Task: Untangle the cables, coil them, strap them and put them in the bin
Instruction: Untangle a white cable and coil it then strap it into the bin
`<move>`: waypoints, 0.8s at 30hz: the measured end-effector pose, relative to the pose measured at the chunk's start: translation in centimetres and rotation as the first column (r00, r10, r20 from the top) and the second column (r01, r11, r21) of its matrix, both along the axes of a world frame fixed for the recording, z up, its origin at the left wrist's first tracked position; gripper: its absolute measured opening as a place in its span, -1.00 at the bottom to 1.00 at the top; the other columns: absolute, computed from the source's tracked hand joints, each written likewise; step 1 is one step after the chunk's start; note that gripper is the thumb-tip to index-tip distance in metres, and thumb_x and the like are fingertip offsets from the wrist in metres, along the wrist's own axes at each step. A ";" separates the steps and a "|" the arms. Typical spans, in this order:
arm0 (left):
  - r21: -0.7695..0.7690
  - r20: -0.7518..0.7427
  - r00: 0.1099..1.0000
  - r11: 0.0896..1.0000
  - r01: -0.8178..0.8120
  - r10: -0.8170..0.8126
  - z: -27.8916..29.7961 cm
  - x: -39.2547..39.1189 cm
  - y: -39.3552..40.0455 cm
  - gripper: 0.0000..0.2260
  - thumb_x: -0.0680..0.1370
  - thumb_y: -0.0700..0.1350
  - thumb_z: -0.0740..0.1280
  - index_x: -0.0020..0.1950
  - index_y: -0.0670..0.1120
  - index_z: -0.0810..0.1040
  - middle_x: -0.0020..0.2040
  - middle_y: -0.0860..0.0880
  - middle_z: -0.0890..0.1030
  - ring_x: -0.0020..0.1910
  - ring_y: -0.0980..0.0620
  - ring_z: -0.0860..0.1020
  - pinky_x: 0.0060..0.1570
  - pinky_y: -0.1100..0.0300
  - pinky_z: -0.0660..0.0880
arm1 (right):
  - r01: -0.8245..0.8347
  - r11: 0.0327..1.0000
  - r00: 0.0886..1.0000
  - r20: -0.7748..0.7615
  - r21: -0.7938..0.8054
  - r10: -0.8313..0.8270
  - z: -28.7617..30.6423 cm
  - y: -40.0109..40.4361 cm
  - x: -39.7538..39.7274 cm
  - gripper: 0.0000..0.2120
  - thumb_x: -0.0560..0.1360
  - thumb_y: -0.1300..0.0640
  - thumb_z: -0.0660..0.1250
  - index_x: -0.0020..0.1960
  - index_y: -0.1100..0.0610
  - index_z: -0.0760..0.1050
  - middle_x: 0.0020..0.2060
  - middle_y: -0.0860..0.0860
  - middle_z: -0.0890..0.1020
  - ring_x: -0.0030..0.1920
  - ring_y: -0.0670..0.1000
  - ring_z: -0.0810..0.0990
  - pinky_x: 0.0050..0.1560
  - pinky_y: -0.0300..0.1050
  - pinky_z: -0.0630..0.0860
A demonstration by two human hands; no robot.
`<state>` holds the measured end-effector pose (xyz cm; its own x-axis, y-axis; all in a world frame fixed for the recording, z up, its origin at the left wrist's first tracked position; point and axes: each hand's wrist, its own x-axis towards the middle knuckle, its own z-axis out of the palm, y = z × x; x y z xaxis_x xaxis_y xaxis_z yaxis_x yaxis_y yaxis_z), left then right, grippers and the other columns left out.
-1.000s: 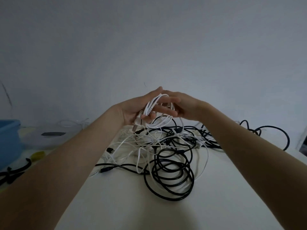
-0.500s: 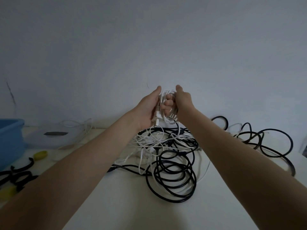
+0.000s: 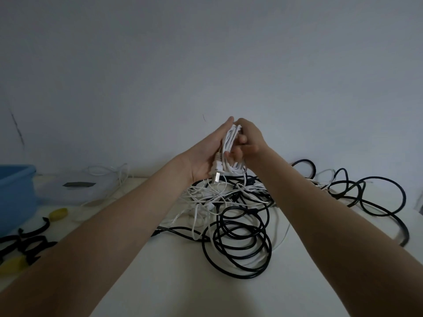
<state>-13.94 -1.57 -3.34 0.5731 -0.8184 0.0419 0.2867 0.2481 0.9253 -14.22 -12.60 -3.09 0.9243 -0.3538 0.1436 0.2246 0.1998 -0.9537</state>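
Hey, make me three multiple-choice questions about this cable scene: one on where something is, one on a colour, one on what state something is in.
1. Where is the blue bin?
A. at the table's left edge
B. at the right edge
C. under the cable pile

2. What colour is the cable coil held between the hands?
A. black
B. white
C. yellow

3. What state is the black cable nearest the person in?
A. strapped in the bin
B. stretched straight
C. lying in loose loops on the table

Answers: 1 A, the bin sits far left. 2 B, the left hand and right hand grip a white bundle. 3 C, its loops lie unstrapped on the tabletop.
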 end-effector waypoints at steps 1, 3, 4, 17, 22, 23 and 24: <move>0.016 0.034 0.999 1.000 -0.007 0.007 -0.1 0.0 0.0 -0.65 0.62 0.08 0.10 -0.23 -0.13 0.39 -0.36 -0.06 0.59 -0.65 0.23 0.40 -0.69 0.44 0.31 | 0.007 1.000 1.000 -0.004 -0.023 -0.007 0.1 -0.1 0.0 -0.60 0.57 0.15 0.10 -0.45 0.12 0.26 -0.75 -0.09 0.30 -0.69 -0.11 0.33 -0.54 -0.30 0.30; -0.040 0.034 0.999 0.999 0.004 -0.002 0.2 0.2 -0.1 -0.72 0.63 -0.04 0.13 -0.22 -0.13 0.41 -0.41 -0.03 0.59 -0.69 0.23 0.35 -0.72 0.45 0.27 | -0.131 0.991 0.991 0.011 0.005 0.131 0.4 -0.5 -0.2 -0.57 0.57 0.12 0.13 -0.48 0.14 0.35 -0.72 -0.06 0.37 -0.66 -0.10 0.40 -0.52 -0.31 0.35; -0.111 0.003 1.000 0.994 0.021 -0.021 0.6 0.2 -0.1 -0.76 0.62 -0.08 0.15 -0.20 -0.14 0.43 -0.38 -0.04 0.61 -0.67 0.23 0.38 -0.71 0.44 0.29 | -0.233 0.972 0.972 0.036 0.021 0.232 0.7 -1.0 -0.2 -0.63 0.55 0.10 0.18 -0.41 0.16 0.40 -0.66 -0.03 0.44 -0.61 -0.09 0.45 -0.51 -0.31 0.39; -0.182 0.185 0.786 0.807 -0.562 0.589 3.2 4.6 1.4 -0.55 0.64 0.02 0.12 0.52 0.05 0.12 0.54 -0.01 0.14 0.37 0.15 0.34 0.11 0.28 0.47 | -0.121 0.303 0.992 -0.122 -0.945 0.015 -0.7 -1.3 -1.6 -0.77 0.59 0.15 0.18 -0.13 0.18 0.56 -0.45 -0.04 0.44 -0.50 -0.17 0.40 -0.41 -0.35 0.40; -0.135 0.783 0.273 0.582 -0.802 0.559 1.7 8.6 3.8 -0.51 0.65 -0.02 0.11 0.56 0.01 0.03 0.44 -0.23 0.31 0.27 -0.10 0.49 0.24 0.07 0.39 | -0.001 -0.020 0.997 -0.002 -1.000 0.073 0.1 -1.1 -1.9 -0.84 0.53 0.17 0.28 -0.01 0.18 0.62 -0.43 -0.22 0.45 -0.44 -0.29 0.34 -0.34 -0.55 0.26; -0.049 0.904 0.201 0.560 -0.827 0.377 1.2 8.9 4.1 -0.49 0.65 -0.02 0.11 0.56 -0.01 0.01 0.52 -0.26 0.11 0.48 -0.15 0.19 0.42 0.09 0.11 | 0.034 -0.027 0.997 0.032 -0.999 0.070 0.5 -1.3 -1.9 -0.84 0.52 0.16 0.29 -0.01 0.17 0.63 -0.41 -0.18 0.49 -0.43 -0.29 0.34 -0.35 -0.53 0.25; 0.033 0.961 0.180 0.557 -0.830 0.212 0.5 9.0 4.2 -0.48 0.65 0.00 0.10 0.56 -0.01 -0.02 0.55 -0.22 -0.06 0.53 -0.11 -0.02 0.44 0.16 -0.07 | 0.073 -0.018 0.995 0.071 -0.997 0.063 0.9 -1.4 -1.9 -0.84 0.52 0.14 0.31 -0.01 0.16 0.64 -0.39 -0.14 0.52 -0.42 -0.27 0.34 -0.35 -0.51 0.24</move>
<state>-4.97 2.66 -2.83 0.7604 -0.3680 0.5352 -0.6428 -0.5446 0.5388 -16.10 -14.00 -2.16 0.8855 0.2083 0.4154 0.2971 -0.9411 -0.1614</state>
